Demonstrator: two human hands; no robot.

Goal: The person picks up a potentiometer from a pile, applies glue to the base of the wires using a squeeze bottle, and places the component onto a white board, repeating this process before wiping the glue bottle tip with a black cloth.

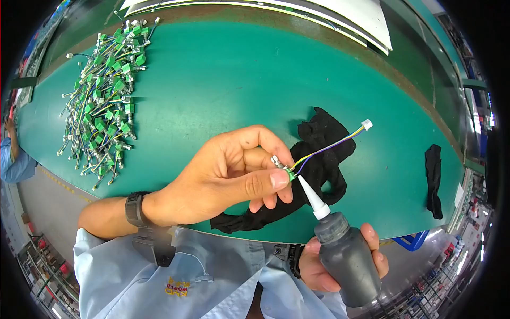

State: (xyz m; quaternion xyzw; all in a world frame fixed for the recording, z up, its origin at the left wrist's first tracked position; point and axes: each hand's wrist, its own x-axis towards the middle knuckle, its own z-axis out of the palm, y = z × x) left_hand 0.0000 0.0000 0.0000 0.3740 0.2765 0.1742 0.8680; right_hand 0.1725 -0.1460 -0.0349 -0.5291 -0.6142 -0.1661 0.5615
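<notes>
Green matting (255, 85) covered the curved bench beneath both hands. At the centre of the work, the left hand (228, 178) had thumb and fingers pinched together on a small green switch part (284, 169), its thin coloured wires (329, 146) trailing up and right to a white plug (366, 125). Just below that pinch, the right hand (340, 260) was wrapped around a dark grey bottle (348, 260), whose white nozzle (311, 194) touched the part. Judging by this, the dispensing step was in hand; what remained called for a light, steady squeeze. Behind lay a black cloth (324, 159), and far up-left a pile of like parts (103, 90).
</notes>
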